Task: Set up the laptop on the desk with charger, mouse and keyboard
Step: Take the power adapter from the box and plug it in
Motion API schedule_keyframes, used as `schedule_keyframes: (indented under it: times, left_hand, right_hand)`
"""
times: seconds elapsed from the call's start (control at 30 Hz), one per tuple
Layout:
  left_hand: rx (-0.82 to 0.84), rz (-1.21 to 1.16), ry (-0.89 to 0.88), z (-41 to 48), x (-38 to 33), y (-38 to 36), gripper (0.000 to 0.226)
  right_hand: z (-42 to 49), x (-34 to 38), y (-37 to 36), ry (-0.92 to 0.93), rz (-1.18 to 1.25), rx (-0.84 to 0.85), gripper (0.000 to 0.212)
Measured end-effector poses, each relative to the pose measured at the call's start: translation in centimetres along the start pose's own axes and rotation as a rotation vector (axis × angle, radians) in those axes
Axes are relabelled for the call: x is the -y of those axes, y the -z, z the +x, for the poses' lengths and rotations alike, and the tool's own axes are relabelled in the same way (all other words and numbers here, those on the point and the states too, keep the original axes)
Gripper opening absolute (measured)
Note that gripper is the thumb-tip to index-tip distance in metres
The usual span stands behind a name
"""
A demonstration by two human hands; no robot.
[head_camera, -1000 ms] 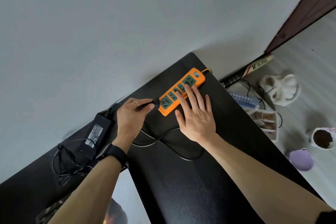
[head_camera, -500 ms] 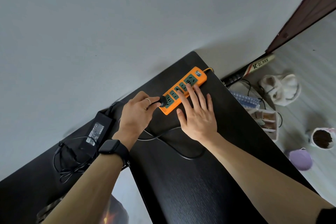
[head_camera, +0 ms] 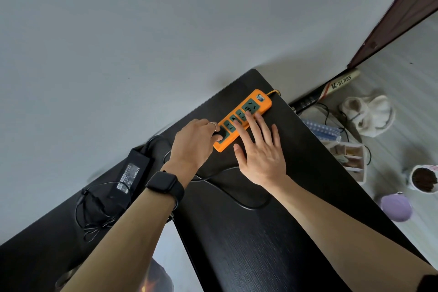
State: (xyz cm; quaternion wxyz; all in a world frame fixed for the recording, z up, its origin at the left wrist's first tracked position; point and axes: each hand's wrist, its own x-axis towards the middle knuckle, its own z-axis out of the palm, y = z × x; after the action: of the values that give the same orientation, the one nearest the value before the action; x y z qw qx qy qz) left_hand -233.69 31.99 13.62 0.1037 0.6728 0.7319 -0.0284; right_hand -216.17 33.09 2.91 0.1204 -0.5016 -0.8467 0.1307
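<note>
An orange power strip point(head_camera: 260, 105) with green sockets lies near the far corner of the black desk point(head_camera: 248, 244). My left hand point(head_camera: 193, 143) grips the charger's black plug point(head_camera: 220, 136), which sits in the strip's nearest socket. My right hand point(head_camera: 260, 152) lies flat with fingers spread, its fingertips pressing on the strip's middle sockets. The black charger brick point(head_camera: 135, 168) rests to the left on the desk, with its coiled cable point(head_camera: 94, 211) beside it. Another black cable point(head_camera: 246, 204) loops across the desk under my right wrist. No laptop, mouse or keyboard is in view.
A grey wall runs behind the desk. On the floor to the right stand a purple cup point(head_camera: 395, 206), a white cup with dark contents point(head_camera: 424, 180), a white organiser box point(head_camera: 350, 159), a white cloth item point(head_camera: 369, 116) and a racket handle point(head_camera: 331, 87).
My left hand moved the plug from just off the strip's near end onto its nearest socket. My right hand stayed pressed on the strip.
</note>
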Motion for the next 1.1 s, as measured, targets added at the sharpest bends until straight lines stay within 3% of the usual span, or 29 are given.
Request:
schedule_keyframes:
  times: [0.7,1.1]
  left_hand:
    - [0.181,0.044,0.005,1.8,-0.4,1.4,0.031]
    - [0.097,0.072,0.139,2.7,-0.4,0.3,0.03]
  right_hand:
    - [-0.8,0.2,0.1,-0.019,0.0,0.004,0.062]
    - [0.2,0.0,0.0,-0.016,0.007,0.085,0.074]
